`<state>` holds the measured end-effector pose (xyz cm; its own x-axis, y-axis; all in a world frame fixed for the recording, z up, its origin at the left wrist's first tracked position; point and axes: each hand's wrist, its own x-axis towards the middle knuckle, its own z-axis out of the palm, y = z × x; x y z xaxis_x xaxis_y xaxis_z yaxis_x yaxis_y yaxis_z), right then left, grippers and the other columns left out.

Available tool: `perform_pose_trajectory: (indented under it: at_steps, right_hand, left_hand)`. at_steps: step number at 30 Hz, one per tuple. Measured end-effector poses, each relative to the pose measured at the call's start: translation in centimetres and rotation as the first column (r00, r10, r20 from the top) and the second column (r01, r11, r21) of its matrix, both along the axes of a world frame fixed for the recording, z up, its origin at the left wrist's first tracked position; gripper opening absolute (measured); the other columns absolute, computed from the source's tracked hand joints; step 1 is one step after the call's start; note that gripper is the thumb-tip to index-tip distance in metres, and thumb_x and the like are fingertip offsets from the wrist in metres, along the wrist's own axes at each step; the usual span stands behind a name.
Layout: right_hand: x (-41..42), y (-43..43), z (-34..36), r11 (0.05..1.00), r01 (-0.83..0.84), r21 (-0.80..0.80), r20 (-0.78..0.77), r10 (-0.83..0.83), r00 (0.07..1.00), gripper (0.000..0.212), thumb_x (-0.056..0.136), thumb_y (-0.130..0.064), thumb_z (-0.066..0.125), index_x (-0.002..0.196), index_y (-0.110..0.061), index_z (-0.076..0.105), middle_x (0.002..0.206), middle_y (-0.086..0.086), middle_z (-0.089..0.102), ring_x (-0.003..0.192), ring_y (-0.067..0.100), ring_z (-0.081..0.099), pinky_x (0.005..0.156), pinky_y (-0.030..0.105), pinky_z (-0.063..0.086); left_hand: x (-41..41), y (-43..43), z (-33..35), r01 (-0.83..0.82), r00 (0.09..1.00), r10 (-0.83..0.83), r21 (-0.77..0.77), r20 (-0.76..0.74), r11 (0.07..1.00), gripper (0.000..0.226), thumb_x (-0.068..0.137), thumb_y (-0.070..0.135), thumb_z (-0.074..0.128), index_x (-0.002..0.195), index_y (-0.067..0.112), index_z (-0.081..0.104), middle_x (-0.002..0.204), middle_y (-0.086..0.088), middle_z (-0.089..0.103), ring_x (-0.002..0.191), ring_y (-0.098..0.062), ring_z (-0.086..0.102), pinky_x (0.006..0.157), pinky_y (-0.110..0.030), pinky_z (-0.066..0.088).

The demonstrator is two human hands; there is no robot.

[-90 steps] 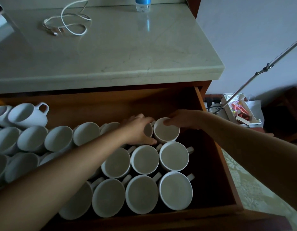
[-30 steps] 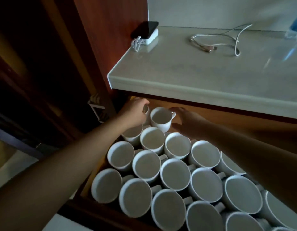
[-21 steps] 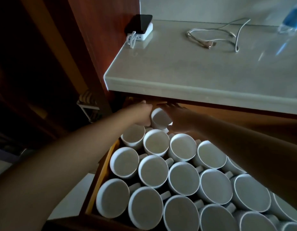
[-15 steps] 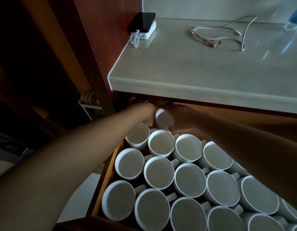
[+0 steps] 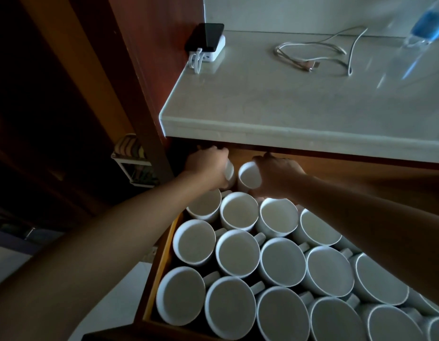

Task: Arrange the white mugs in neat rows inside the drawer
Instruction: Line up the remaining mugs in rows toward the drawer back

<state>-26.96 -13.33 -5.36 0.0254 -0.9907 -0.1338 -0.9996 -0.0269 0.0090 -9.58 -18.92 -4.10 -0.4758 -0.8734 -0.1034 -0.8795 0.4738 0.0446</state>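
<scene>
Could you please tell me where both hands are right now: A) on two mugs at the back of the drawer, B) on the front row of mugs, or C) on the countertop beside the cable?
A: the left hand holds the left-hand mug and the right hand the right-hand mug, at the back of the drawer under the countertop.

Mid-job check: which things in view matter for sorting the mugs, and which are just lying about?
In the job:
rows of white ceramic mugs
open wooden drawer
back-corner white mug, gripped by the left hand
neighbouring white mug, gripped by the right hand

Lying about, on the pale stone countertop:
black phone on a white power bank
coiled white cable
clear plastic bottle with blue label
</scene>
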Motion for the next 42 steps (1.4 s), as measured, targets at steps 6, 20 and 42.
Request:
perform_pose_trajectory:
  at_steps: [6,20,42]
  right_hand:
    - [0.4,0.6,0.1,0.999,0.048,-0.011,0.012,-0.048,0.999,0.087,0.068,-0.072,0.063,0.134,-0.017,0.044,0.125,0.009,0.054,0.106,0.03,0.061,0.082,0.039,0.048]
    - [0.5,0.6,-0.1,0.996,0.09,0.027,0.007,-0.09,0.996,0.087,0.07,-0.067,0.067,0.134,-0.014,0.041,0.125,0.011,0.052,0.107,0.033,0.06,0.072,0.036,0.043]
    - [1.3,0.6,-0.3,0.96,0.278,-0.037,0.112,-0.272,0.956,0.094,0.061,-0.075,0.067,0.13,-0.016,0.046,0.127,0.009,0.056,0.116,0.03,0.056,0.091,0.04,0.044]
  left_hand:
    - [0.7,0.2,0.7,0.101,0.994,-0.101,-0.013,-0.035,0.995,0.053,0.062,0.042,0.081,0.102,0.02,0.055,0.104,0.0,0.056,0.093,-0.026,0.06,0.062,-0.03,0.038]
    - [2.0,-0.5,2.4,0.334,0.942,-0.329,-0.079,0.073,0.939,0.059,0.061,0.048,0.076,0.114,0.03,0.055,0.109,0.007,0.059,0.096,-0.021,0.06,0.074,-0.038,0.054]
    - [4.6,-1.2,0.4,0.227,0.712,0.078,0.335,-0.698,0.915,0.071,0.067,0.036,0.083,0.132,0.03,0.055,0.123,0.008,0.055,0.107,-0.003,0.053,0.081,-0.017,0.044]
